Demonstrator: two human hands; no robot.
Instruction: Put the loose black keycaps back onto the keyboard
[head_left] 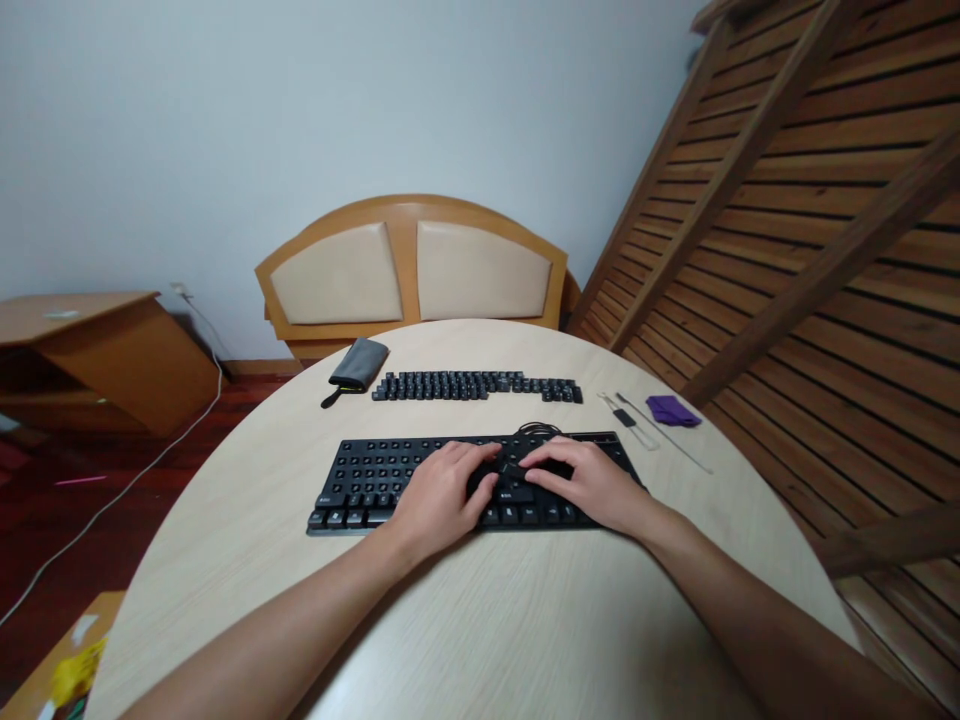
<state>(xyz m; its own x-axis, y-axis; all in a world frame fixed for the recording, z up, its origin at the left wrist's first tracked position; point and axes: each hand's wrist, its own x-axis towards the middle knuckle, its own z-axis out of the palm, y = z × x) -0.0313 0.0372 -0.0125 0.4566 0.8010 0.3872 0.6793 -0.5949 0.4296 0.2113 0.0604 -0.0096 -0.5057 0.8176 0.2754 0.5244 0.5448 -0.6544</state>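
A black keyboard (pixel 375 485) lies in the middle of the round pale wooden table (pixel 480 630); many of its key sockets look bare. My left hand (pixel 442 495) rests on its middle, fingers curled onto the keys. My right hand (pixel 589 482) lies over the right part, fingertips meeting the left ones around a small dark keycap (pixel 513 478). Rows of loose black keycaps (pixel 476 386) are laid out behind the keyboard.
A grey pouch (pixel 358 366) lies at the back left of the table. At the right are thin metal tools (pixel 637 418) and a purple cloth (pixel 673 410). A wooden chair (pixel 411 268) stands behind; slatted wooden frames (pixel 810 220) lean at right. A white cable (pixel 112 495) crosses the floor.
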